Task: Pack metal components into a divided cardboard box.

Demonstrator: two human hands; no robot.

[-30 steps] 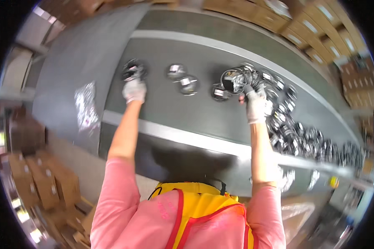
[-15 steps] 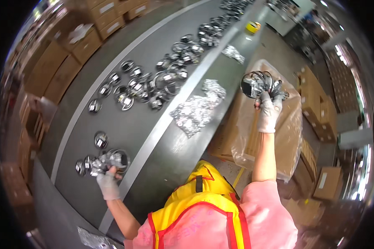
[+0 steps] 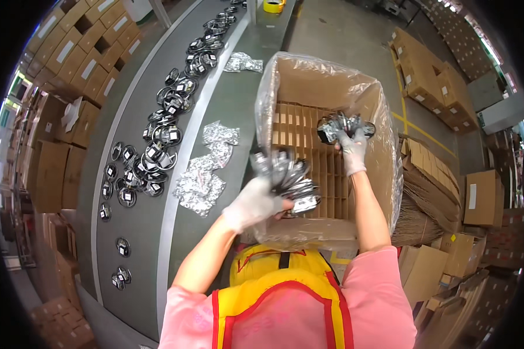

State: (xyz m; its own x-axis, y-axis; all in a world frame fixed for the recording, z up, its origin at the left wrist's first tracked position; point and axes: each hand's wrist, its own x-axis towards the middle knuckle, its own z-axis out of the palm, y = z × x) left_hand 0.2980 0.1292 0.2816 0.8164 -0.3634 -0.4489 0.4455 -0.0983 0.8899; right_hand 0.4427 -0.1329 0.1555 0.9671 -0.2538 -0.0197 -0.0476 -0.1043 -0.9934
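My left hand, in a pale fingertip-free glove, is closed around a bunch of coiled black cables with white labels. It is over the near left part of a large cardboard box lined with clear plastic. Farther right, my gloved right hand grips another bunch of coiled cables above the cardboard dividers inside the box. More coiled cables lie in a long heap on the grey conveyor belt to the left.
Silvery plastic bags lie on the green ledge beside the belt. A yellow tape roll is at its far end. Stacked cartons stand at the left, and flattened cardboard lies right of the box.
My left hand has lifted its bunch off the belt and moved right, over the box. My view has turned right, bringing the dividers inside the box into sight. My right hand still holds its bunch.
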